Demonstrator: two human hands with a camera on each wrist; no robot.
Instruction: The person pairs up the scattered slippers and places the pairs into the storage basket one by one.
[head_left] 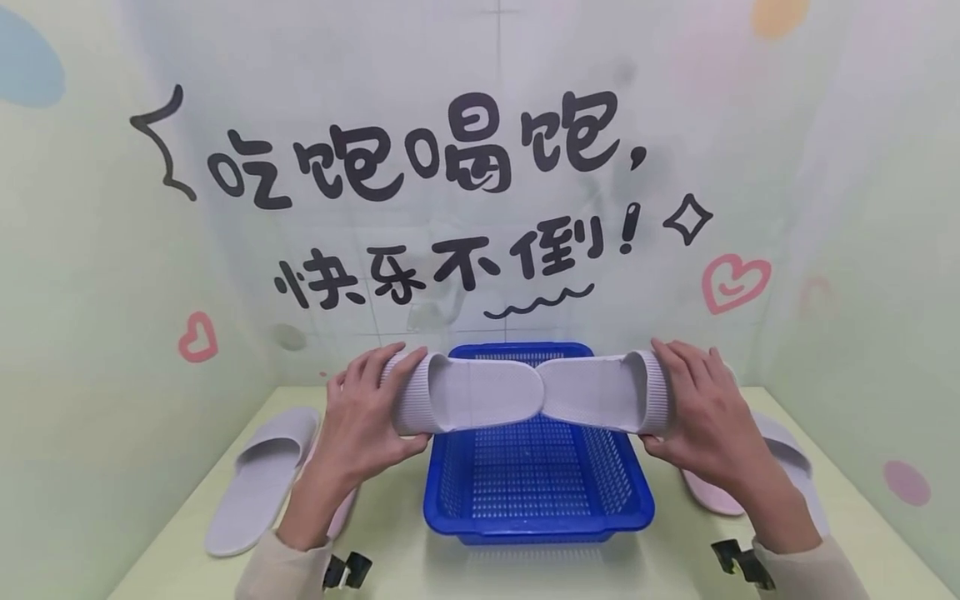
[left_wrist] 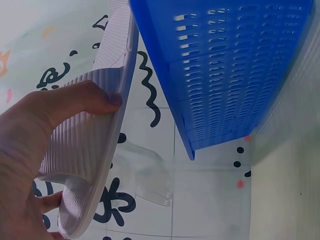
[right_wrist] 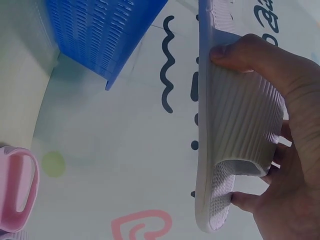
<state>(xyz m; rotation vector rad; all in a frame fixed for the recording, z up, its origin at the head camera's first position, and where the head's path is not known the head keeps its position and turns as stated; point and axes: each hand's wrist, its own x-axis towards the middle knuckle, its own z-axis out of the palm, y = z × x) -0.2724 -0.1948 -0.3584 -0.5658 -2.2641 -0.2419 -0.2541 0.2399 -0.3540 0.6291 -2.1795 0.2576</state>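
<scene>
My left hand (head_left: pixel 367 412) grips a pale lilac slipper (head_left: pixel 487 393) by its ribbed strap end. In the left wrist view the thumb presses the ribbed strap (left_wrist: pixel 80 135) near the sole's edge. A matching slipper (head_left: pixel 588 390) is gripped by my right hand (head_left: pixel 701 417), with the thumb along its side in the right wrist view. Both slippers are raised above the blue basket (head_left: pixel 540 527), lying sideways with their heels meeting in the middle and their toes pointing outward.
On the table (head_left: pixel 390 533) to the left lies a lilac slipper (head_left: pixel 258 492), with a pink slipper (head_left: pixel 342 515) partly hidden behind the left forearm. Another lilac slipper (head_left: pixel 787 450) and a pink slipper (head_left: pixel 712 493) lie on the right. A printed, translucent sheet (head_left: pixel 480 225) hangs behind.
</scene>
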